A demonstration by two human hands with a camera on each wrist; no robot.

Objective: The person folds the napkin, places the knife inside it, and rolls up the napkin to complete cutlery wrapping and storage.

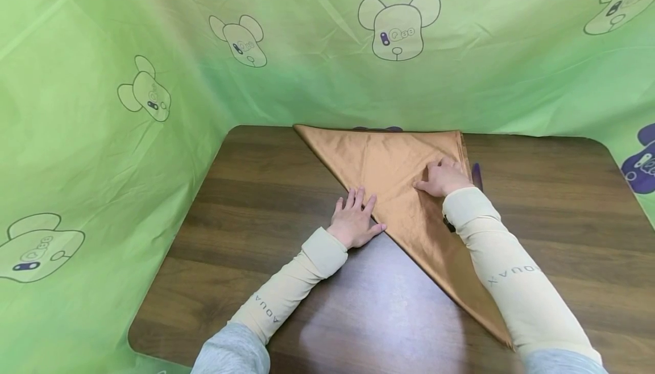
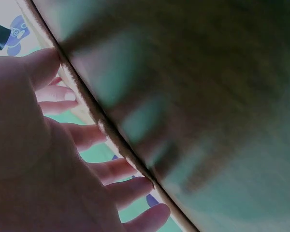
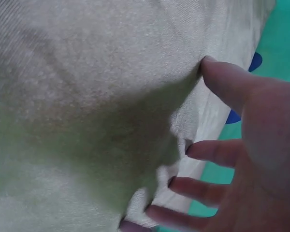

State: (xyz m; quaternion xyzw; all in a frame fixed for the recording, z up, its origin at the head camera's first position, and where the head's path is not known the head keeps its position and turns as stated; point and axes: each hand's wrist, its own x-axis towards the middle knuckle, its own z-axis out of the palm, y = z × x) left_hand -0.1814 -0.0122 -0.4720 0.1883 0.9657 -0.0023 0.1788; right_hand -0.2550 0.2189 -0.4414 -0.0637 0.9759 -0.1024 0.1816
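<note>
A shiny copper-brown cloth (image 1: 389, 163), folded into a triangle, lies on the wooden table with its long folded edge facing the left hand. Along the middle of that fold, the left hand (image 1: 355, 223) rests with its fingers spread and straight; the left wrist view shows the fingertips touching the cloth's edge (image 2: 94, 108). Upon the cloth's right part, the right hand (image 1: 446, 178) touches the surface with fingertips apart and slightly bent. In the right wrist view, its thumb (image 3: 227, 79) and fingers meet the fabric without pinching it. The right forearm hides part of the cloth's right side.
The brown wooden table (image 1: 245, 192) has rounded corners. A green curtain (image 1: 317, 78) printed with bear-head outlines hangs behind and to the left. A slim purple thing (image 1: 477, 176) shows just right of the right hand; its kind is unclear.
</note>
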